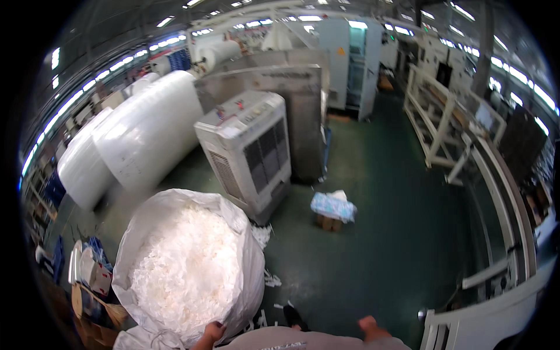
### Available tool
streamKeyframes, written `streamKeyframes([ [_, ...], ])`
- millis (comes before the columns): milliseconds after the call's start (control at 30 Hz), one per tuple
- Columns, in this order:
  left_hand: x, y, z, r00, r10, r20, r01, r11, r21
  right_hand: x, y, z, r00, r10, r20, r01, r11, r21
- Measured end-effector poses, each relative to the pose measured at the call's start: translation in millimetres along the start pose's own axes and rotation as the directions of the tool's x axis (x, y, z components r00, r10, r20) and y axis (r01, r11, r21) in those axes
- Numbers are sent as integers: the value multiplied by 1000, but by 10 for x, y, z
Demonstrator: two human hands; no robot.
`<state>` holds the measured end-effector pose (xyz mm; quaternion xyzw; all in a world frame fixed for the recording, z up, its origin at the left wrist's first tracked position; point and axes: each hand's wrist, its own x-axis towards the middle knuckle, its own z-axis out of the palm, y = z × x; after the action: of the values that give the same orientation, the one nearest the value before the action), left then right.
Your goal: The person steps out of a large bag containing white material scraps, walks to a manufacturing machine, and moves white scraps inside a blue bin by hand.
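Observation:
A big white woven sack point(254, 280) stands open at the lower left, heaped with shredded white scrap point(186, 271). At its near rim is my left hand point(214, 331), fingers curled closed on the sack's edge. My right hand point(371, 326) hangs over the floor at the lower right, away from the sack; nothing shows in it. Its fingers are small and smeared, so their pose is unclear.
A white air cooler point(248, 149) stands just beyond the sack, with large white film rolls point(149, 125) to its left. A blue-and-white bundle point(333, 205) rests on a small brown box. Pale machine frames point(429, 125) line the right side. Scraps point(271, 279) litter the green floor.

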<state>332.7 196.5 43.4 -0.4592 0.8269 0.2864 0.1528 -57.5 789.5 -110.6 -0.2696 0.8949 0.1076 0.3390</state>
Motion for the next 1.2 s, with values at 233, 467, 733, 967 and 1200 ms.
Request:
streamKeyframes([
  [233, -729, -1206, 775, 939, -339, -58, 321, 924, -206, 210, -528, -891, 948, -197, 251, 290, 860, -420],
  [467, -1870, -1010, 1439, 846, -516, -135, 345, 723, -598, 956, -1743, -1988, 928, -369, 57, 348, 909, 230],
  [733, -3558, -411, 3060, 47, -997, -59, 382, 73, -921, 1456, -3451, -3070, 674, -721, -162, 703, 693, -156],
  [967, -4936, 972, 5459, 775, -632, 27, 600, 721, -347, 649, -4347, -2305, 467, -863, 192, 793, 505, 340],
  [1200, -4860, 707, 5533, 497, -861, 112, 761, 370, -532, -562, -4785, -1492, 293, -699, 652, 893, 445, 76],
])
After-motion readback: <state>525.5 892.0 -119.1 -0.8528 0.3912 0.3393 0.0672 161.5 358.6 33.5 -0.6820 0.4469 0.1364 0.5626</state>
